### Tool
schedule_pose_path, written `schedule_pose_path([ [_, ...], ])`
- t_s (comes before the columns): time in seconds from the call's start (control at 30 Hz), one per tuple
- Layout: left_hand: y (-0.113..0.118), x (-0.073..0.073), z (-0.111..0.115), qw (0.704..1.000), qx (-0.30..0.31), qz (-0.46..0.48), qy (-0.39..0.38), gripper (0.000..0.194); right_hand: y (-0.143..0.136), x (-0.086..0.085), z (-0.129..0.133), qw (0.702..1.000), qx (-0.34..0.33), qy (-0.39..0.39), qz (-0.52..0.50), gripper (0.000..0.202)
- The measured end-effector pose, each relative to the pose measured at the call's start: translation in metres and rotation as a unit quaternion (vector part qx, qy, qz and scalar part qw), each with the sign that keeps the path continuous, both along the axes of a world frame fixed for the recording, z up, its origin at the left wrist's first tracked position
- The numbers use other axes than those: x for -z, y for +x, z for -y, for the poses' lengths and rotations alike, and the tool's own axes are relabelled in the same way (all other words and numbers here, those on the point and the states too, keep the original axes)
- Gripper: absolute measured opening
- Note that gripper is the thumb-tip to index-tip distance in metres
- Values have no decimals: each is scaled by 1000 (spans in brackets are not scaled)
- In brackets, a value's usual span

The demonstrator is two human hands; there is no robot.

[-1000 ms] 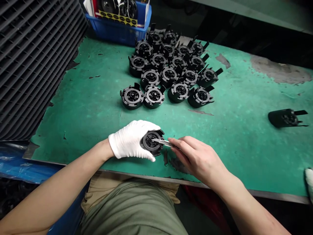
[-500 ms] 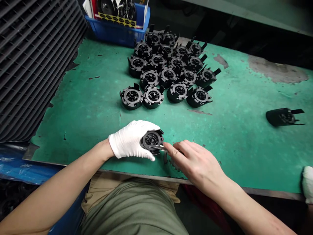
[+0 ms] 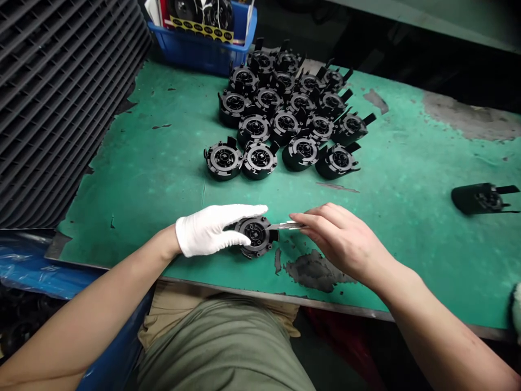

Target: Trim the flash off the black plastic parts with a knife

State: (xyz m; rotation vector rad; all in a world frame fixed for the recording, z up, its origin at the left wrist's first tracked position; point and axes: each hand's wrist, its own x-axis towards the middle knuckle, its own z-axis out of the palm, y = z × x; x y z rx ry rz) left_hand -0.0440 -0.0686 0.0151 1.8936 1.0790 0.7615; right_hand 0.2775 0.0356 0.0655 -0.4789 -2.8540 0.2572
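Nearest, at the lower left beside the table, blue plastic sheeting (image 3: 36, 266) hangs over dark parts (image 3: 22, 328); whether it lines a container cannot be told. A green shirt (image 3: 220, 347) fills the bottom middle.

Just inside the near edge of the green table (image 3: 154, 190), a black round part (image 3: 255, 234) sits with its ribbed face upward. The left hand (image 3: 211, 231), in a white glove, is spread around its left side, thumb over the rim and fingers straight along the far side. The bare right hand (image 3: 344, 236) pinches a slim metal tool (image 3: 287, 225) between thumb and fingers, the pointed end at the part's right rim; whether it touches cannot be told. A worn dark patch (image 3: 319, 270) shows below that hand.

Farther out, a lone black part (image 3: 474, 199) lies on its side well to the right. Beyond the hands, similar black parts (image 3: 286, 124) stand crowded in rows, prongs up. Dark slatted panels (image 3: 69, 108) lean at the left.

Behind, a blue bin (image 3: 195, 54) holds black round pieces (image 3: 185, 10), a yellow strip with dark ovals (image 3: 203, 30), something red (image 3: 164, 13) and white sheets (image 3: 153, 13), some rising above its rim.
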Motion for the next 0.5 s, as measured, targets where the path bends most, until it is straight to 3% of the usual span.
schedule_pose_path([
  [0.17,-2,-2,1,998,-51,23,31,51,-10,8,-8,999,-36,10,25,26],
  [0.33,6,-3,-1,997,-37,-19,61,119,-19,9,-10,997,-61,28,41,28],
  [0.5,13,5,-1,991,-40,-81,98,120,-25,5,-10,996,-69,42,48,28],
])
